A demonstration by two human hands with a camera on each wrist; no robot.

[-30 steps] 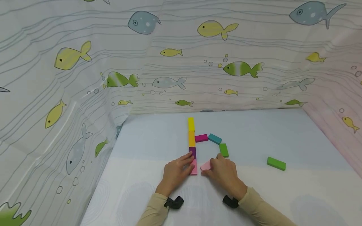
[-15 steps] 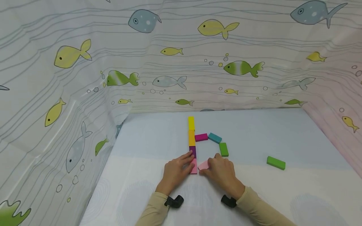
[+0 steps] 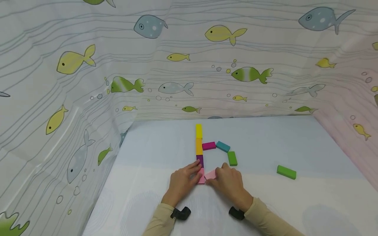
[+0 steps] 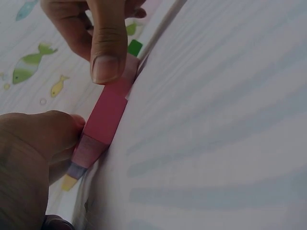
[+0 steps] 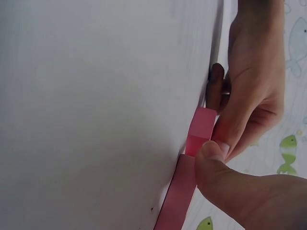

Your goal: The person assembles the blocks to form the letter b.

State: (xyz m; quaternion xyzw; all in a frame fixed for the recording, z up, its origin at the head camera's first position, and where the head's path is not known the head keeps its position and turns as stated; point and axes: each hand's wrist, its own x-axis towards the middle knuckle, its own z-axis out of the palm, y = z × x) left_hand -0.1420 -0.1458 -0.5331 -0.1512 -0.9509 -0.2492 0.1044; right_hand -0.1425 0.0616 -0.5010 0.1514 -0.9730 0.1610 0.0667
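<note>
A column of blocks runs away from me: yellow (image 3: pixel 199 130), orange (image 3: pixel 199 146), purple (image 3: pixel 200 160), then a pink block (image 3: pixel 201 178) nearest me. My left hand (image 3: pixel 183 182) lies against the column's left side, fingers touching the pink block (image 4: pixel 105 117) and the purple one (image 4: pixel 81 153). My right hand (image 3: pixel 229 183) pinches a light pink block (image 3: pixel 210 174) between thumb and fingers, its end against the pink block's (image 5: pixel 201 128) right side. The light pink block (image 5: pixel 177 196) lies flat on the table under my right thumb.
A magenta block (image 3: pixel 208 146), a teal block (image 3: pixel 222 146) and a green block (image 3: pixel 232 158) curve off the column's right side. One green block (image 3: pixel 286 172) lies alone to the right. Fish-print curtains (image 3: pixel 177 65) wall the white table (image 3: pixel 147 196) at back and sides.
My right hand has slid the light pink block leftward until it meets the pink block at the column's near end. The left hand has stayed on the column.
</note>
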